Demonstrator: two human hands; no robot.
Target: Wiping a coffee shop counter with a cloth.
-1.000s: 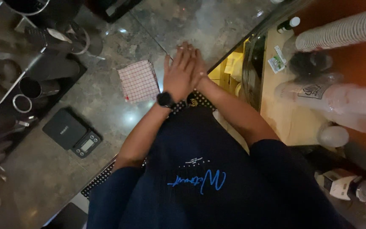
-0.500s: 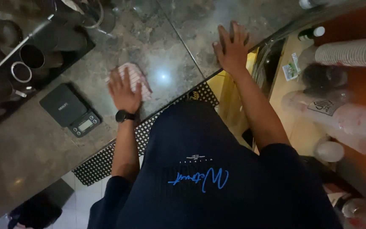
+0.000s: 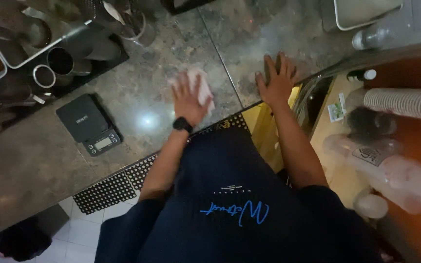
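Cloth [image 3: 201,88] under left hand [image 3: 187,101] (blurred), right hand [image 3: 276,83] beside

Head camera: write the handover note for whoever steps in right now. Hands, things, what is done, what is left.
Left hand: pressed flat on a pale cloth on the stone counter, black watch on the wrist.
Right hand: empty, fingers spread, flat on the counter near its edge.
Nearby: black digital scale left of the cloth; metal cups beyond it; stacks of cups on the right.
Done: cloth is on the counter under the hand; the surface shines beside it, wet or dry cannot be told.
Left: judging by the pose, probably the rest of the wiping; the scale sits in the way.
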